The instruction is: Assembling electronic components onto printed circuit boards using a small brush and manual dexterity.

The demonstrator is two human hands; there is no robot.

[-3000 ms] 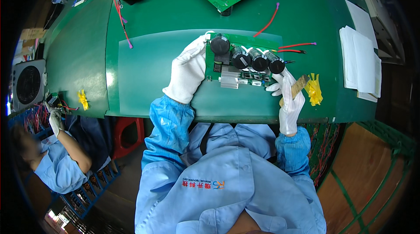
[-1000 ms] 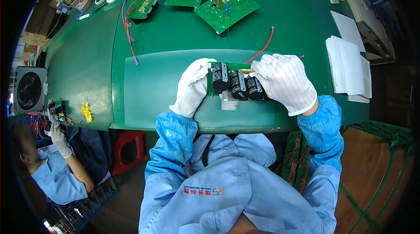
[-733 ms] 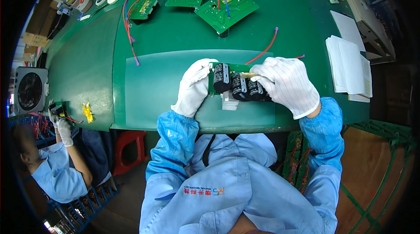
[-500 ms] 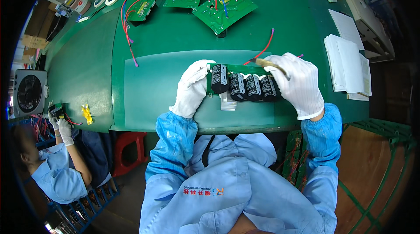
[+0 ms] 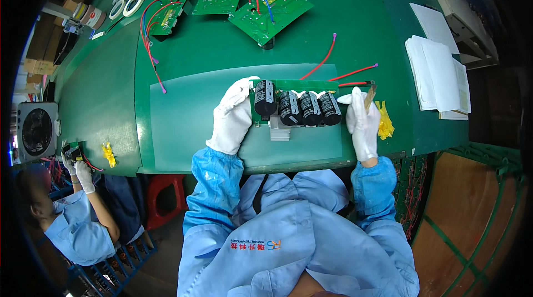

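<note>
My left hand [image 5: 232,116], in a white glove, grips the left end of a green circuit board [image 5: 302,83] that is tilted up on its edge. Several black cylindrical capacitors [image 5: 289,108] line the side toward me, and a finned silver heatsink [image 5: 280,131] hangs below them. Red wires [image 5: 322,62] with purple tips run out behind the board. Just off its right end, my gloved right hand [image 5: 362,125] is closed on a small tan tool [image 5: 370,98] with a dark tip, apparently a brush; the fingers partly hide it.
A translucent mat [image 5: 183,119] lies under the work. Wired boards [image 5: 271,15] stand at the back. White papers [image 5: 430,75] lie at right, yellow pieces [image 5: 385,121] beside my right hand. At left are a fan [image 5: 37,125] and a co-worker's gloved hand [image 5: 84,176].
My right hand has drawn back from the board's right end, turning the tool tip-up. The yellow pieces beside it now show. The board and left hand appear slightly further left.
</note>
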